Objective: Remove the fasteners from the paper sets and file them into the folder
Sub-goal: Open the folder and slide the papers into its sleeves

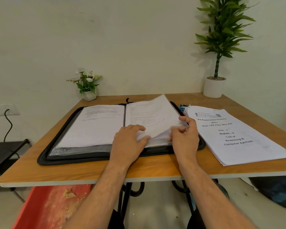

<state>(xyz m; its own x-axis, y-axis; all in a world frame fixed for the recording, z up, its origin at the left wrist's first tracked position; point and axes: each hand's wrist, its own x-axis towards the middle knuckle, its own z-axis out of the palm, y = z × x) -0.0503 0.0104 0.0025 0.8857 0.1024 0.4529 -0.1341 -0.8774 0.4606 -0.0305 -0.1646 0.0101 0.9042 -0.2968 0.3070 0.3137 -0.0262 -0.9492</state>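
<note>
Right grip (185, 134) pinches one lifted sheet (155, 116); left grip (130, 139) flat on one folder (59, 146).

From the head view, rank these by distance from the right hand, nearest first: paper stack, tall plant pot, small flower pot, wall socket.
1. Paper stack: just right of the right hand, nearly touching.
2. Tall plant pot: far right corner of the table.
3. Small flower pot: far edge, to the left.
4. Wall socket: off the table, on the wall at far left.
</note>
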